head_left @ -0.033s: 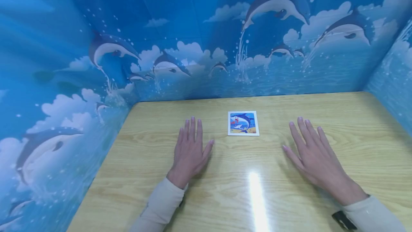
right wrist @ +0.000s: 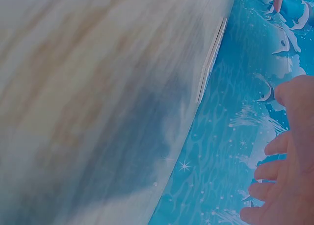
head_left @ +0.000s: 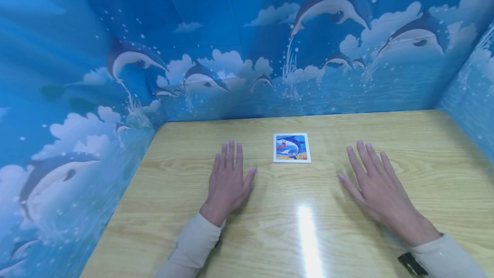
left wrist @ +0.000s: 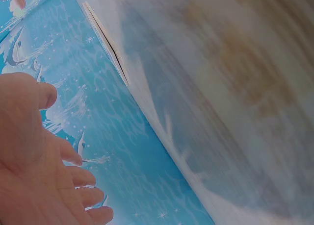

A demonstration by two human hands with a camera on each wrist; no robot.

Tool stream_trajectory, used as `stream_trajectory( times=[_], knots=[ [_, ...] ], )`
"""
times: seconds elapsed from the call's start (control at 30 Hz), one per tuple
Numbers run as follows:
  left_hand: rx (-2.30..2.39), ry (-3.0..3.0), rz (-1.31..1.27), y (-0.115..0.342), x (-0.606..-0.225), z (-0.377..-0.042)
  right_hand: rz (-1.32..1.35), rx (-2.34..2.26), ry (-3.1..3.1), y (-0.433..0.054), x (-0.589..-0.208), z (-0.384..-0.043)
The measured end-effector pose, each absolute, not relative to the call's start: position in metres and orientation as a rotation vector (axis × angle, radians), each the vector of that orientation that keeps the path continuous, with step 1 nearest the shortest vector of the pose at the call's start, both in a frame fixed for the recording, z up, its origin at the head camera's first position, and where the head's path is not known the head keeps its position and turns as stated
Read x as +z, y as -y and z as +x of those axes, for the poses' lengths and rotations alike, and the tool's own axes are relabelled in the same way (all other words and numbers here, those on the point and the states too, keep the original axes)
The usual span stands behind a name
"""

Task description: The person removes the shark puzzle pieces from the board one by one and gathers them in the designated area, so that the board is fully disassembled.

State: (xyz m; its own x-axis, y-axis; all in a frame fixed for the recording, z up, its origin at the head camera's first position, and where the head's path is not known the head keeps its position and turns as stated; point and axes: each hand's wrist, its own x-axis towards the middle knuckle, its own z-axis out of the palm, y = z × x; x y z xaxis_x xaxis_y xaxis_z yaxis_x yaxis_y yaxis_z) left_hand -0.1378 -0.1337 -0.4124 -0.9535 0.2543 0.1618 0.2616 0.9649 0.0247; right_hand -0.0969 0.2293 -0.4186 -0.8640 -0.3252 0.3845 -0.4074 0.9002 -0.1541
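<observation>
A square picture puzzle [head_left: 292, 148] with a white frame lies flat toward the back of the table; its picture shows a blue and white sea animal, a smaller white one and sand. To its left, my left hand [head_left: 228, 182] is held palm down with straight, spread fingers. On the other side, my right hand [head_left: 380, 194] has the same pose, farther from the puzzle. Neither hand touches it. Both wrist views show the puzzle edge-on as a thin slab [left wrist: 107, 43], with each palm holding nothing.
The wood-grain table [head_left: 270, 226] carries a bright light streak near its front. A blue curtain printed with dolphins [head_left: 239, 85] stands along the table's back and left side, and more of it hangs at the right. A dark strap [head_left: 413, 265] shows by the right sleeve.
</observation>
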Motion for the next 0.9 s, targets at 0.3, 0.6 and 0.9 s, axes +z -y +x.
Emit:
stream_trajectory(
  times=[0.3, 0.6, 0.9],
  knots=[
    [-0.073, 2.952, -0.4, 0.133, -0.412, -0.137, 0.542, 0.339, 2.703, -0.229, -0.418, -0.096],
    [-0.105, 3.007, -0.425, 0.129, -0.414, -0.138, 0.538, 0.357, 2.705, -0.23, -0.419, -0.095],
    [-0.029, 3.089, -0.526, 0.116, -0.413, -0.14, 0.562, 0.407, 2.729, -0.228, -0.42, -0.093]
  ],
)
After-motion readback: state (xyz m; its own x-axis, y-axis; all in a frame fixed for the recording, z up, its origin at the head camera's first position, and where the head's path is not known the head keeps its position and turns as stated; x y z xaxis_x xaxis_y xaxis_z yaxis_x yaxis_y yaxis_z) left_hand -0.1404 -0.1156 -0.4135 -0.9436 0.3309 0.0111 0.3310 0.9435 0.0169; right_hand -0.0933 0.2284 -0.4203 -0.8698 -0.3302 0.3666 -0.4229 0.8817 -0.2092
